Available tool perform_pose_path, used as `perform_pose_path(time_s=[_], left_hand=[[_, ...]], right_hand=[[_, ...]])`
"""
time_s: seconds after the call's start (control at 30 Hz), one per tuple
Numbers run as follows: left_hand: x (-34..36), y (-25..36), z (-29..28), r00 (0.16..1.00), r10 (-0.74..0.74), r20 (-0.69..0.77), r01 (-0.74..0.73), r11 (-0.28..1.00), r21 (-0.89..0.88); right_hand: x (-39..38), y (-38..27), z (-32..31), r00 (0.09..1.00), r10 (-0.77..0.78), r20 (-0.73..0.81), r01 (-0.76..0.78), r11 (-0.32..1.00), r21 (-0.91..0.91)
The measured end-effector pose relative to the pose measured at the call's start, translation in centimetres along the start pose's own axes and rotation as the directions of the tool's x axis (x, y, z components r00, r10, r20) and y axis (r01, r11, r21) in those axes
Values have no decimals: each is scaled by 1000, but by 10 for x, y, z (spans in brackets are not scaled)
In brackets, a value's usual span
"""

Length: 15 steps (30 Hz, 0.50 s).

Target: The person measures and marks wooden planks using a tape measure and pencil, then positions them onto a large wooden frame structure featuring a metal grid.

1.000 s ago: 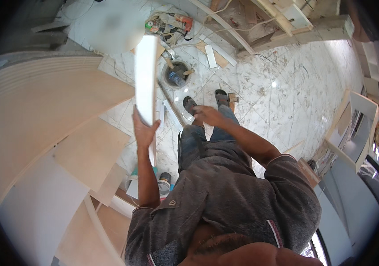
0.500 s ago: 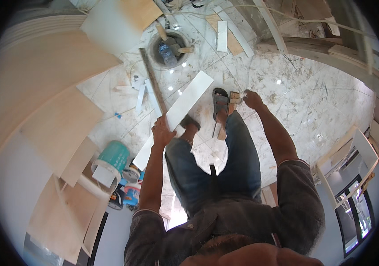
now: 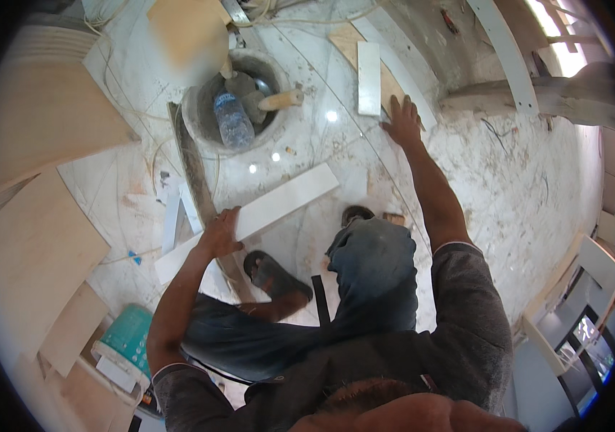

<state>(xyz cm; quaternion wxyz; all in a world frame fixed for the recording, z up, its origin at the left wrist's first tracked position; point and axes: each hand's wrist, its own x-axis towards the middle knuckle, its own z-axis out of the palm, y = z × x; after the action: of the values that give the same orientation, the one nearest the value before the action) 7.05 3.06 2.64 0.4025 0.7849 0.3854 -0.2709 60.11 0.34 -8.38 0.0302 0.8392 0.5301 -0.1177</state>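
My left hand (image 3: 221, 232) grips a long white board (image 3: 289, 198) by its near edge, the thumb on one side and the fingers across the top. The board slants over the floor in front of my feet. My right hand (image 3: 402, 122) is stretched forward with its fingers spread, holding nothing. Its fingertips lie over a tan triangular wood offcut (image 3: 347, 42), close to a short white strip (image 3: 369, 78); whether they touch is unclear. Left of the board's middle runs a dirty narrow wooden bar (image 3: 194, 169).
A round grey tub (image 3: 273, 129) holds a water bottle (image 3: 233, 121) and wooden-handled tools (image 3: 281, 99). Large plywood sheets (image 3: 41, 245) lie at left, above a teal bucket (image 3: 126, 335). A wooden beam (image 3: 531, 97) stands far right, a white frame (image 3: 574, 302) near right.
My right hand has reached forward from beside my foot to the offcuts, its fingers spreading. My left hand and the white board have shifted left, and the board lies flatter. My legs have bent.
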Motion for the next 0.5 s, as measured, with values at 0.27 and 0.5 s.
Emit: perform_pose_path(time_s=[0.27,0.5], left_hand=[[55,5,-26,974,118,192,-96,988,-120],[65,8,-32,933,154,326,15,887,-462]], right_hand=[[10,31,-7,953,-61,297,-5,976,218],[-101,-13,-25,789,-269,552,-610,-245,753]])
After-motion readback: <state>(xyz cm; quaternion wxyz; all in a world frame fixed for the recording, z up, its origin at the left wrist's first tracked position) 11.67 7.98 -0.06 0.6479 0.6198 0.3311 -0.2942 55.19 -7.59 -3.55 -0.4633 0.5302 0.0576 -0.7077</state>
